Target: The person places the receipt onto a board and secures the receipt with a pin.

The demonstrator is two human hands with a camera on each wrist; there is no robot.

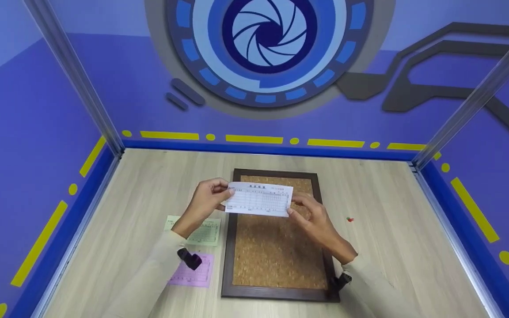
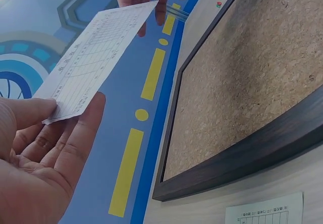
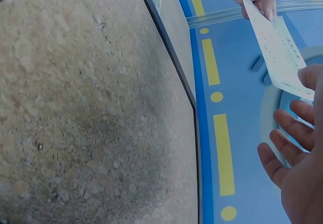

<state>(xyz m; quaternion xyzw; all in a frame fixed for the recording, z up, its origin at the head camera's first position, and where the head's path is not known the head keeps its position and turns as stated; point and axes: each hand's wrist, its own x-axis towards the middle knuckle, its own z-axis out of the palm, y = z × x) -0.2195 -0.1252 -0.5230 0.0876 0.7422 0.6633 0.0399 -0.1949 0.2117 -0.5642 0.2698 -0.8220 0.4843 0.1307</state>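
Note:
A white printed form (image 1: 260, 199) with a ruled table is held up above the cork board (image 1: 276, 247), which lies flat in its dark frame. My left hand (image 1: 208, 198) pinches the form's left end, thumb on the printed face and fingers behind. At the other end, my right hand (image 1: 314, 218) pinches the edge between thumb and fingers. In the left wrist view the form (image 2: 96, 57) slants between both hands, clear of the board. The right wrist view shows the right hand (image 3: 303, 148) with its lower fingers spread below the form.
Left of the board lie a green form (image 1: 203, 232) and a purple form (image 1: 195, 271), partly under the left forearm. Small red and green pushpin-like pieces (image 1: 350, 219) sit right of the board. Blue walls with metal corner posts (image 1: 77, 84) enclose the wooden table (image 1: 391, 221).

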